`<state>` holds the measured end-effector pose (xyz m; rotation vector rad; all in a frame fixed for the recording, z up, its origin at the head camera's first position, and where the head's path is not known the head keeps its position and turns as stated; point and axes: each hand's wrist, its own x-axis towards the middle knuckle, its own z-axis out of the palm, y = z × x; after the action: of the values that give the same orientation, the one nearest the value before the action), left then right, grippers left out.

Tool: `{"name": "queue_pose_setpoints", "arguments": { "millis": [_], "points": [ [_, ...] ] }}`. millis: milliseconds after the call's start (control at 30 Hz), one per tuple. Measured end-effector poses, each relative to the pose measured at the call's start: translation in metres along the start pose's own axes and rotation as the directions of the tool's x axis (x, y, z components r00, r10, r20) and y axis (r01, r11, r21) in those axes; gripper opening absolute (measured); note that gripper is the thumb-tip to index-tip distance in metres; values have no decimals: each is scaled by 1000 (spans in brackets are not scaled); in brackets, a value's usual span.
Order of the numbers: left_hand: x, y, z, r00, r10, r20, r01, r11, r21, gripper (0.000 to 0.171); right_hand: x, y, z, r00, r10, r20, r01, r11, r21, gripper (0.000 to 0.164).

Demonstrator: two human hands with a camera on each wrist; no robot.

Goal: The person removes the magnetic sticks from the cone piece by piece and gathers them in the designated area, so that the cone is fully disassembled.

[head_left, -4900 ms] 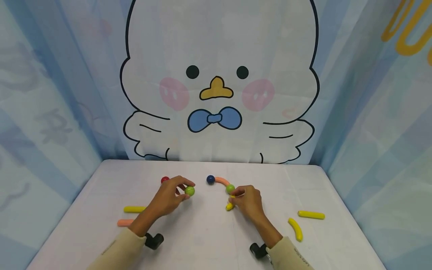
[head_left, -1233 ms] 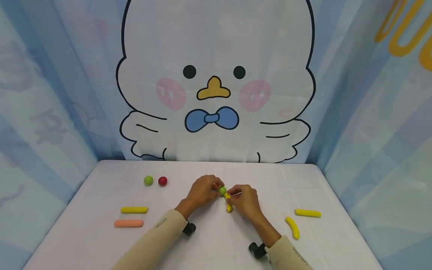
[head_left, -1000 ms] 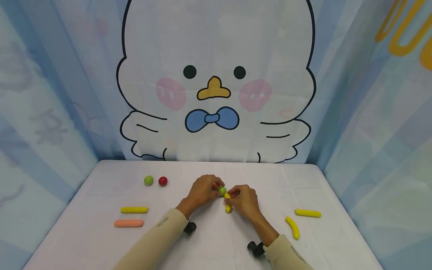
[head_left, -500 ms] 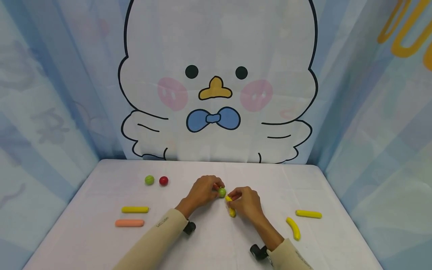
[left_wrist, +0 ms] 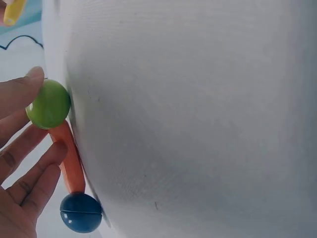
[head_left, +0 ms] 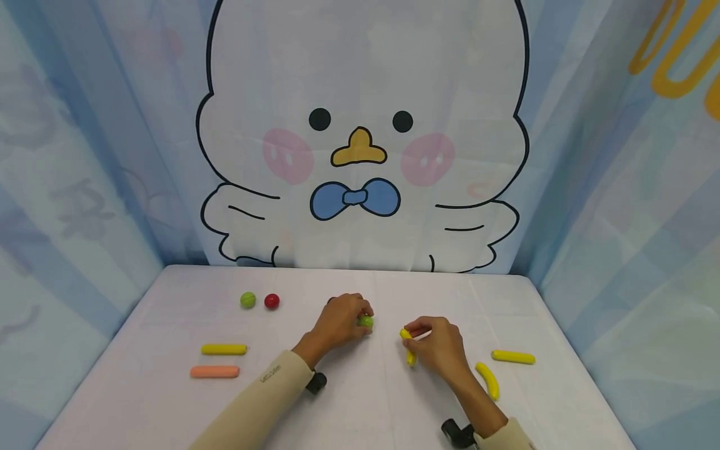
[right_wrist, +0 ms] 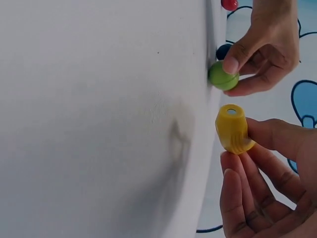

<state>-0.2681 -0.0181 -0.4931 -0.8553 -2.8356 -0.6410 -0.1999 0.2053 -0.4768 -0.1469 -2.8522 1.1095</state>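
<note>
My left hand (head_left: 339, 319) pinches a green ball (head_left: 365, 321) between thumb and fingers. In the left wrist view an orange curved stick (left_wrist: 72, 163) runs from that ball to a dark blue ball (left_wrist: 80, 213), forming a short chain on the table; the head view mostly hides both behind the hand. To the right, my right hand (head_left: 441, 342) pinches a short curved yellow stick (head_left: 410, 357), apart from the green ball. The right wrist view shows this stick's end (right_wrist: 232, 111) facing the camera, with a small silvery dot in it.
At the back left of the white table (head_left: 337, 412) lie another green ball (head_left: 248, 300) and a red ball (head_left: 272, 301). Nearer are a straight yellow stick (head_left: 224, 349) and an orange stick (head_left: 214, 372). At right lie a straight yellow stick (head_left: 513, 356) and a curved one (head_left: 487, 380).
The left hand set another green ball beside the red one, then took hold of the chain's green ball. The right hand has drawn the yellow stick away from that ball, rightward and nearer.
</note>
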Motion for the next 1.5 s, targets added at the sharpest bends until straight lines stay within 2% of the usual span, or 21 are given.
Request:
{"name": "queue_pose_setpoints", "arguments": {
  "millis": [300,800,1133,1267,1500],
  "points": [
    [-2,-1,1,999,30,-22,-30,1000,-7,22,-8,19,-22,999,45,-15,-45,998,-39,21],
    [-5,2,-1,999,39,6,-39,998,-44,23,-22,47,-54,992,120,-24,-122,986,-116,26],
    [-10,-1,1,998,51,-22,-52,995,-82,28,-30,62,-65,993,111,-30,-114,979,-170,23],
    [-12,-2,2,999,45,-22,-47,991,-126,31,-33,64,-65,994,107,-32,-111,975,-192,22],
    [-17,-1,0,1000,-21,9,23,977,-214,31,-37,68,-61,998,32,-48,-43,964,-262,22]
  ]
}}
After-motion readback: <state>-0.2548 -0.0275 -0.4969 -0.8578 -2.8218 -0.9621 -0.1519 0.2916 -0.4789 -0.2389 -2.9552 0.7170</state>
